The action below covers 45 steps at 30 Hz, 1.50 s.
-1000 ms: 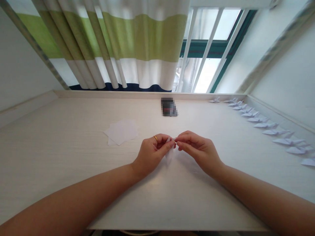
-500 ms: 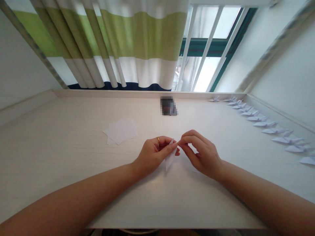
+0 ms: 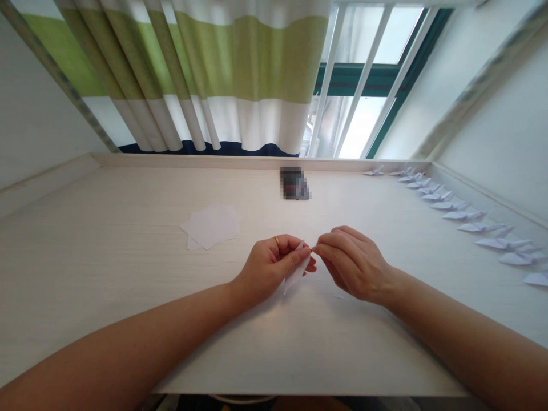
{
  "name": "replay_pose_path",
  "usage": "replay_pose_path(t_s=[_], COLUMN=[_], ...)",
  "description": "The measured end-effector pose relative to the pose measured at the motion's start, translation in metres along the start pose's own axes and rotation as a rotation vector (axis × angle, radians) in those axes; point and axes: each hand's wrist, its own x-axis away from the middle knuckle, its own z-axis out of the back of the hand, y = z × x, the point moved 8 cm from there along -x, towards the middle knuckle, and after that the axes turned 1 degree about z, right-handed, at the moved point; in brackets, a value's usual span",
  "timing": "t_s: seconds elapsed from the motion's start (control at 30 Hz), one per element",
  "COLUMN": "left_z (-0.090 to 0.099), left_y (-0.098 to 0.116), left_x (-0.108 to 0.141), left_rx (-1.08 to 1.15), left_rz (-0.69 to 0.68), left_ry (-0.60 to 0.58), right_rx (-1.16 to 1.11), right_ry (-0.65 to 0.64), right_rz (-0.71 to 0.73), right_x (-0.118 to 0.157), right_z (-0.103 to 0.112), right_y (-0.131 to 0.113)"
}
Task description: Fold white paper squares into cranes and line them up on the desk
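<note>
Between the thumb and fingers of my left hand [image 3: 268, 265], which wears a gold ring, is a small piece of folded white paper [image 3: 294, 278], its pointed end slanting down toward me. My right hand [image 3: 355, 262] is closed in a pinch at the paper's other end, right beside my left thumb tip. The exact spot between the right fingertips is mostly hidden. Both hands are raised over the middle of the white table [image 3: 257, 354]. On the tabletop below my right hand lies a tiny white scrap [image 3: 339, 297].
Loose sheets of white paper [image 3: 212, 226] lie overlapped at the left. Several folded paper cranes [image 3: 464, 215] line the right edge, reaching to the back corner. A dark, pixelated object [image 3: 294, 184] sits by the back ledge, beneath a striped curtain [image 3: 248, 63] and a barred window.
My right fingers have drawn closer together, and the hand has turned with its back more upward. The folded paper in my left hand has tilted slightly.
</note>
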Motion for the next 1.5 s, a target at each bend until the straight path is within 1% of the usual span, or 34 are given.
replay_pose_path(t_s=[0.07, 0.13, 0.2, 0.27, 0.37, 0.43, 0.5, 0.57, 0.67, 0.77, 0.9, 1.0, 1.23, 1.5], left_z=[0.000, 0.001, 0.001, 0.001, 0.000, -0.004, -0.011, -0.017, -0.019, -0.020, -0.016, -0.013, -0.016, -0.015], left_y=[0.001, 0.004, 0.010, 0.018, 0.035, 0.047, 0.054, 0.058, 0.062, 0.063, 0.059, 0.056, 0.054, 0.052], left_x=[0.000, 0.000, 0.002, 0.004, 0.011, 0.019, 0.029, 0.036, 0.041, 0.042, 0.039, 0.037, 0.034, 0.031], left_rx=[-0.023, -0.078, -0.191, -0.356, -0.622, -0.772, -0.887, -0.971, -1.050, -1.081, -1.078, -1.059, -1.015, -1.015], left_rz=[-0.034, -0.092, -0.170, -0.261, -0.454, -0.640, -0.828, -0.969, -1.074, -1.096, -1.043, -1.003, -0.935, -0.883], left_ry=[-0.004, -0.002, 0.005, 0.015, 0.057, 0.063, 0.025, 0.000, 0.029, 0.041, 0.058, 0.062, 0.046, 0.022], right_rx=[-0.019, -0.054, -0.119, -0.250, -0.527, -0.717, -0.919, -1.114, -1.288, -1.346, -1.323, -1.222, -0.929, -0.859], right_ry=[-0.010, -0.019, -0.012, 0.013, 0.042, 0.012, -0.044, -0.087, -0.117, -0.131, -0.134, -0.145, -0.152, -0.188], right_rz=[-0.014, -0.062, -0.147, -0.269, -0.520, -0.720, -0.883, -0.966, -1.008, -1.039, -1.050, -0.999, -0.775, -0.770], right_x=[0.001, 0.003, 0.004, 0.005, 0.009, 0.015, 0.021, 0.023, 0.024, 0.025, 0.025, 0.023, 0.012, 0.012], right_z=[-0.001, -0.002, -0.003, -0.003, -0.007, -0.016, -0.028, -0.038, -0.044, -0.047, -0.045, -0.041, -0.028, -0.030], right_y=[0.001, 0.003, 0.007, 0.014, 0.030, 0.040, 0.044, 0.042, 0.036, 0.033, 0.035, 0.037, 0.036, 0.037])
